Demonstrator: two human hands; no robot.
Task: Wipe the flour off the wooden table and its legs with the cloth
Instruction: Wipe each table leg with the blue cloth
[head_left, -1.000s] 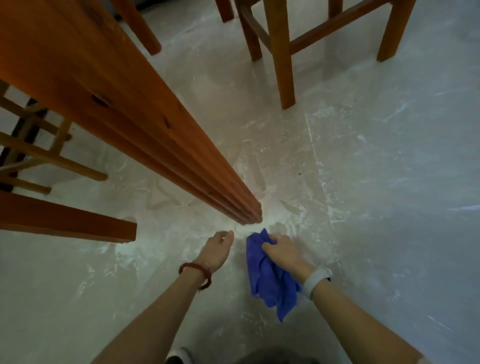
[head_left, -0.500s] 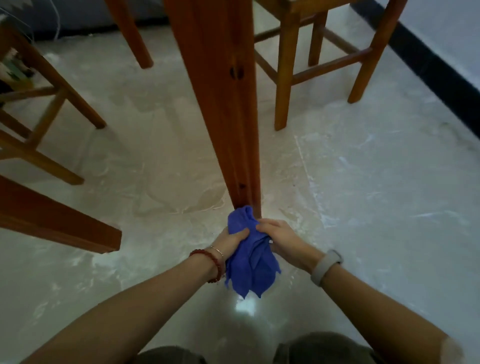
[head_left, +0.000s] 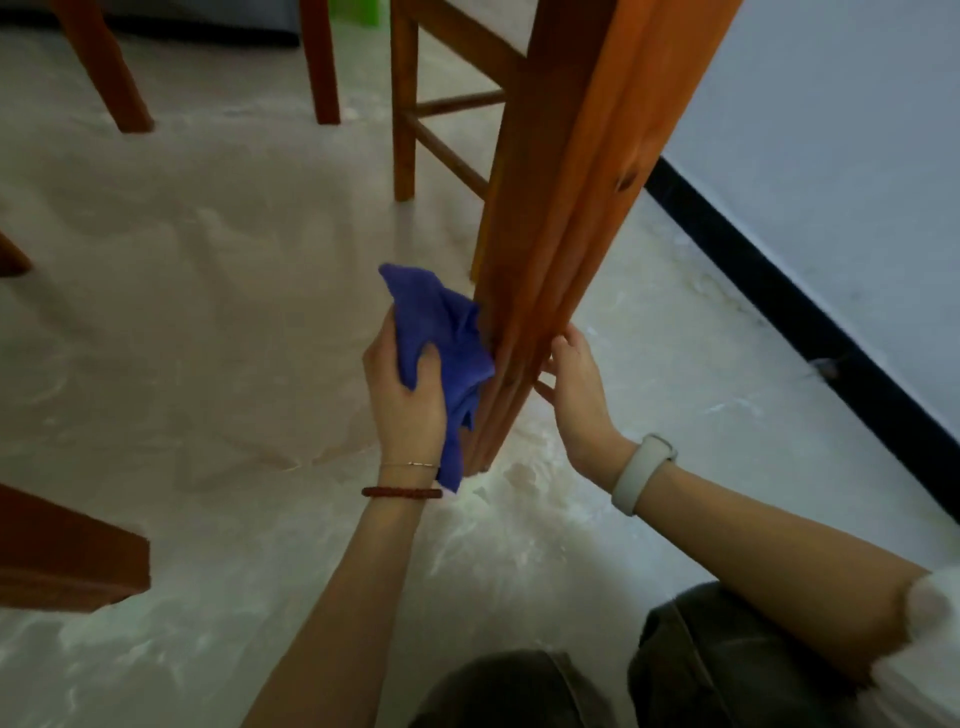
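Note:
A thick orange-brown wooden table leg (head_left: 566, 208) runs from the top right down to the floor at the centre. My left hand (head_left: 405, 400) grips a crumpled blue cloth (head_left: 441, 338) and presses it against the leg's left side, near its foot. My right hand (head_left: 576, 384) rests on the leg's right side with fingers spread, holding nothing. White flour (head_left: 498, 499) lies smeared on the pale floor around the foot of the leg.
A wooden chair (head_left: 410, 109) stands just behind the leg, more chair or table legs (head_left: 109, 78) at the top left, and a wooden beam end (head_left: 67, 551) at the lower left. A white wall with black skirting (head_left: 810, 306) runs on the right. My knees (head_left: 727, 670) are at the bottom.
The cloth has passed from both hands into my left hand alone and moved up against the leg's left side. My right hand let go and went to the leg's right side. The view swung left.

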